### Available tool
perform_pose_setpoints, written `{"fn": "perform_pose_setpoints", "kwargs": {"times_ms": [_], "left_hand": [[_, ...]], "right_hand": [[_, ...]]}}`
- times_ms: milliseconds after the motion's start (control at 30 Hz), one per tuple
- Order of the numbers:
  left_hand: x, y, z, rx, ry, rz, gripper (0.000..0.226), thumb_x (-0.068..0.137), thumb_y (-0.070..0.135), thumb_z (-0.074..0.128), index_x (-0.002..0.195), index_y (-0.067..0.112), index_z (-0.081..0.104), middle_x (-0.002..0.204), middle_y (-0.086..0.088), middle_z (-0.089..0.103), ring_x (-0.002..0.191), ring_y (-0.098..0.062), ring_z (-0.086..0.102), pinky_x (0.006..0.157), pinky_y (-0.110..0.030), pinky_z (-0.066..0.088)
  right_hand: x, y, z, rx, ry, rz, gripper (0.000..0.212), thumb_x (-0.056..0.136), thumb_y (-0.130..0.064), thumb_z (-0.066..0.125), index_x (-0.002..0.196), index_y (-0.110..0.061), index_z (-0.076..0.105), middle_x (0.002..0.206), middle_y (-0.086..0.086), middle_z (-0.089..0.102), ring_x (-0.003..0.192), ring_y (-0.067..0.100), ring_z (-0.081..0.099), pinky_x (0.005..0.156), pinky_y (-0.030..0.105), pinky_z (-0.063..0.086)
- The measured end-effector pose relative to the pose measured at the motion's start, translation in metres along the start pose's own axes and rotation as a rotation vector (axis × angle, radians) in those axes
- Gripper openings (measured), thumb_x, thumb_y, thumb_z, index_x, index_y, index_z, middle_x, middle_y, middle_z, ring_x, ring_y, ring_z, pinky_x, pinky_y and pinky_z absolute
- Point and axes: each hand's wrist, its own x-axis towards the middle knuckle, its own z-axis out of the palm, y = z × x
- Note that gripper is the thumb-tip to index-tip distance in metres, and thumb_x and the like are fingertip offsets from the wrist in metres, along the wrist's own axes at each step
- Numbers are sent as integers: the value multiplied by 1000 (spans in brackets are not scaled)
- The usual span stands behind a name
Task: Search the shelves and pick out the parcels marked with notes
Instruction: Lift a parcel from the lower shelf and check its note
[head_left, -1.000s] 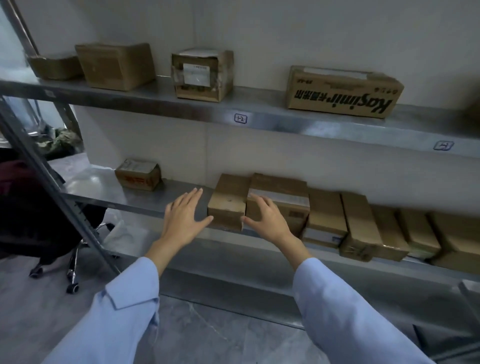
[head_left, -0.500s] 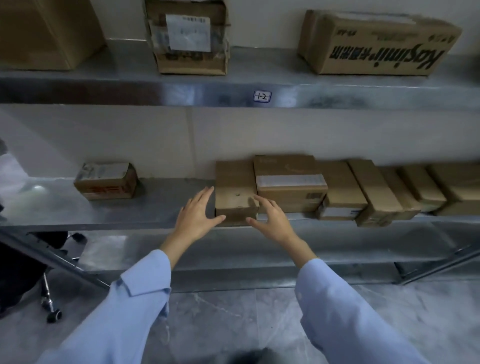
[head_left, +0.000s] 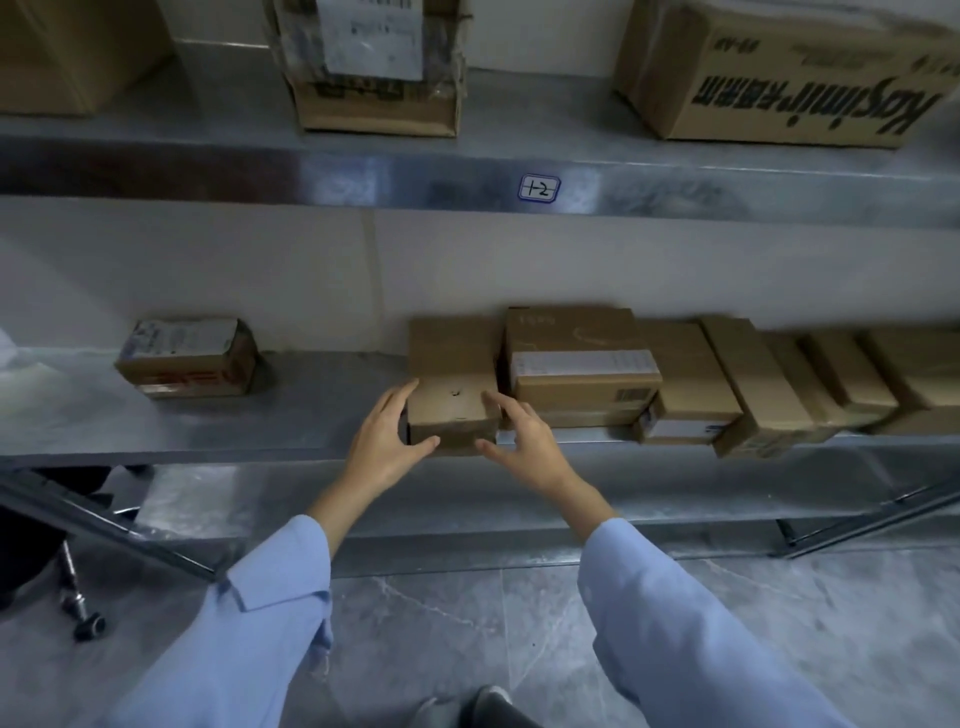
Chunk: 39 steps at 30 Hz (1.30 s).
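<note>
A small plain brown parcel (head_left: 451, 358) lies at the front edge of the lower metal shelf (head_left: 311, 415). My left hand (head_left: 384, 447) holds its left side, thumb against the front face. My right hand (head_left: 527, 441) holds its right side, fingers on the top edge and thumb at the front. No note shows on this parcel. Right beside it a stacked parcel (head_left: 582, 384) carries a long white label. Alone at the left lies a small parcel (head_left: 187, 358) with a label on top. On the upper shelf (head_left: 208, 171) stands a taped parcel (head_left: 371, 67) with a white sheet.
Several more brown parcels (head_left: 748, 384) crowd the lower shelf to the right. A big printed carton (head_left: 779, 88) and a plain box (head_left: 67, 52) stand on the upper shelf, whose edge bears a tag (head_left: 539, 187). A chair caster (head_left: 83, 621) is on the floor at left.
The view came closer and tilted down to the lower shelf. Both hands moved forward from in front of the shelf and closed in on the small plain parcel from either side.
</note>
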Motion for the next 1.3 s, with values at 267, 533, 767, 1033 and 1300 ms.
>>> {"fn": "perform_pose_setpoints", "kwargs": {"times_ms": [267,533,767,1033,1300], "left_hand": [[2,-17,-19,-5,36,-15,78,81,34,77,146,24,38,146,3,42,131,-16,44,106,-35,41],[14,-24,-23,-100,-66,-115,86,79,41,77,149,36,28,149,6,43,128,-16,48,103,-47,46],[13,-19,-21,-202,-77,-142,86,79,35,79,149,33,29,147,4,45,129,-19,49,103,-48,47],[16,2,-43,-233,-47,-132,89,77,28,82,149,30,30,141,8,45,130,-19,47,106,-45,44],[22,21,-61,-244,-33,-159,106,66,30,88,152,23,28,151,-5,32,135,-25,40,112,-47,37]], "right_hand": [[16,-6,11,68,-27,-32,59,90,-26,69,142,-22,41,138,3,46,126,19,48,108,33,41],[30,-11,15,67,-71,2,73,94,-31,63,154,-19,23,155,7,35,143,22,32,112,31,31],[29,-17,12,60,-62,26,72,92,-29,66,152,-18,27,151,8,41,136,26,42,109,33,38],[27,-37,-6,73,-28,-2,73,90,-30,70,151,-21,30,145,6,48,130,23,46,95,22,37],[28,-55,-23,188,34,-7,89,76,-17,83,148,-18,32,131,-5,51,123,14,51,98,23,45]]}}
